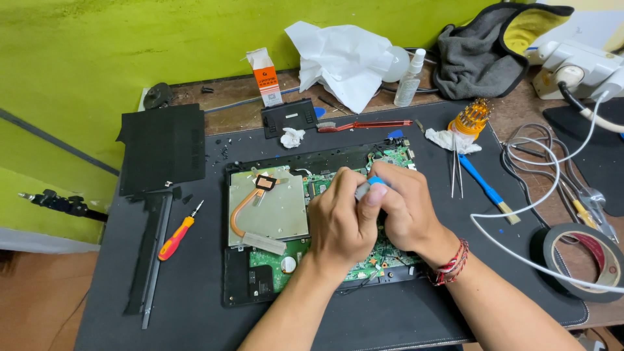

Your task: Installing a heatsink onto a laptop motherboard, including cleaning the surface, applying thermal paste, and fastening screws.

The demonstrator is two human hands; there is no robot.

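Note:
An opened laptop base [242,286] lies on a dark mat, its green circuit board [270,260] bared beside a silver metal plate [276,211] with a copper heat pipe [242,211]. Both my hands are over the board's middle. My left hand [338,221] and my right hand [406,211] are closed together around a small tool with a grey and blue handle [368,187]. The tool's tip is hidden under my fingers. A red string band is on my right wrist.
A red and yellow screwdriver [177,234] lies left of the laptop, by black cover panels [162,146]. Behind are a red brush [364,125], crumpled paper [344,55], a spray bottle [409,78], an orange bit holder [469,118]. Tweezers [455,169], a blue brush [487,188], white cable, tape roll [588,260] lie right.

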